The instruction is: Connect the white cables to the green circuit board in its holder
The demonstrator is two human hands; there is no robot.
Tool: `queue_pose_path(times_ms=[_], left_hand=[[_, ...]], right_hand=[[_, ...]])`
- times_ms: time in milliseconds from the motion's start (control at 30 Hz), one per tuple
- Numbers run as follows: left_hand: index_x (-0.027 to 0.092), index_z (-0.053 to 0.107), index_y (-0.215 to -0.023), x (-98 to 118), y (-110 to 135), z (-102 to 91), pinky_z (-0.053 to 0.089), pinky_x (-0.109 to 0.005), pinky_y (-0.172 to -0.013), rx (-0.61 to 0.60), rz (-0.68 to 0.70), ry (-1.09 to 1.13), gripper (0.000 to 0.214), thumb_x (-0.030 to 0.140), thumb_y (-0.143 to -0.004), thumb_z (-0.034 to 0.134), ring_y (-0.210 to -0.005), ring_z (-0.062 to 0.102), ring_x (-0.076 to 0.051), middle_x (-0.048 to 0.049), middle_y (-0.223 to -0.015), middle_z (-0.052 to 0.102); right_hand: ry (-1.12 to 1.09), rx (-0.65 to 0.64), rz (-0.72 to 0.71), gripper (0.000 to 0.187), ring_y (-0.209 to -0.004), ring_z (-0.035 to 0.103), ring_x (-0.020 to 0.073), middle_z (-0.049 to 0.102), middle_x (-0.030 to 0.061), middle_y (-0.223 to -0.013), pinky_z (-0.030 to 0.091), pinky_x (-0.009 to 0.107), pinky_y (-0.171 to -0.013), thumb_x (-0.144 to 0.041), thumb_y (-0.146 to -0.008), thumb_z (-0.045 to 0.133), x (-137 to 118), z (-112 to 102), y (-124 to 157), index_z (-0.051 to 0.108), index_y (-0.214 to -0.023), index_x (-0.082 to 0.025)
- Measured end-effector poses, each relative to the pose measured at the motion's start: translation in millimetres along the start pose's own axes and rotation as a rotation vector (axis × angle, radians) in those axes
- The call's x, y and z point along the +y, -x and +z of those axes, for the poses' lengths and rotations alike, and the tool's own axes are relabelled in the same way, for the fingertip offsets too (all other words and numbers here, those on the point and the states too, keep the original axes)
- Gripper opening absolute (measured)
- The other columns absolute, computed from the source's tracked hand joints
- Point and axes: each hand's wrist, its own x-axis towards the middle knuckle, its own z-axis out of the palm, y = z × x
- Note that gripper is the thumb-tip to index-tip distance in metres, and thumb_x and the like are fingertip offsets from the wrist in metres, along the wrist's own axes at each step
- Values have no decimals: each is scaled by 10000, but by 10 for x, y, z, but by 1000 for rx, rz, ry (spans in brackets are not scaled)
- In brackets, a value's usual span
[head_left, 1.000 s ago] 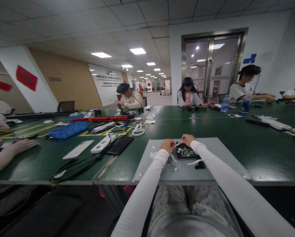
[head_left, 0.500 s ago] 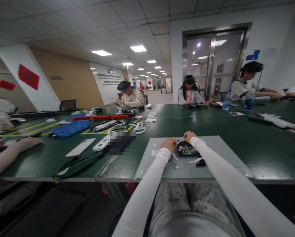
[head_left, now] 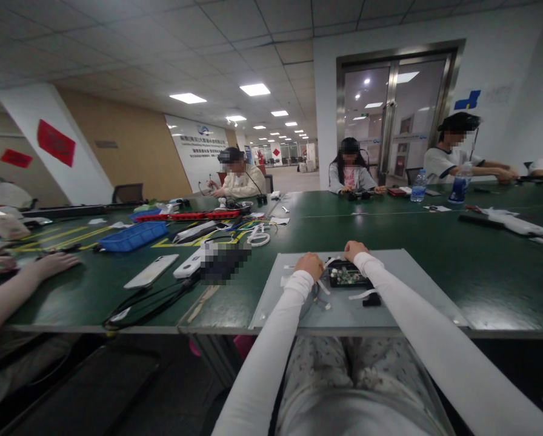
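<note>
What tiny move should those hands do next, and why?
Perhaps the left hand should gently ease the white strip beside it away from the black case, because that strip sits near the case's far edge and the circuit board inside is uncovered.

head-worn view | faces forward and down | green table close below

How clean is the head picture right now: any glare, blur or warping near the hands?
Head view: ceiling lights burn out white, and glare sits on the green table's right side; head view: the left hand, right hand and circuit board look soft, fine detail unreadable; head view: wide-angle stretch widens the white sleeves toward the bottom.
</note>
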Motion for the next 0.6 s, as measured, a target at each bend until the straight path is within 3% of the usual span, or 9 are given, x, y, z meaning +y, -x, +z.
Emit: queue_pose_path(times_ms=[233, 367, 467, 600], left_hand=[[249, 679, -829, 15, 41, -106, 382, -248, -854, -129, -41, -90, 255, 145, -721, 473, -971, 489, -169, -46, -941, 605], [302, 617, -981, 32, 116, -94, 392, -301, -845, -101, -17, -106, 324, 156, -758, 434, -1024, 450, -197, -46, -1014, 550], [358, 569, -1041, 28, 150, -64, 390, -312, -846, -103, -38, -71, 372, 152, -770, 419, -1036, 432, -198, -32, -1032, 516], [334, 610, -987, 5, 144, -36, 382, -307, -850, -131, -55, -47, 361, 122, -748, 441, -1031, 425, -204, -35, -1028, 510]], right_hand=[[-73, -95, -212, 383, -850, 555, 133, 623, 4, -923, 400, 231, -791, -135, -671, 505, 117, -121, 29, 596, -1018, -266], [-122, -163, -332, 364, -919, 520, 121, 598, -24, -984, 363, 216, -839, -137, -724, 431, 162, -115, 62, 616, -995, -296], [-150, -170, -346, 357, -940, 498, 137, 583, -4, -983, 332, 245, -880, -130, -728, 409, 178, -48, 76, 642, -953, -281], [-212, -137, -313, 303, -948, 482, 163, 575, 5, -967, 291, 289, -919, -155, -696, 459, 172, 39, 86, 670, -874, -280]])
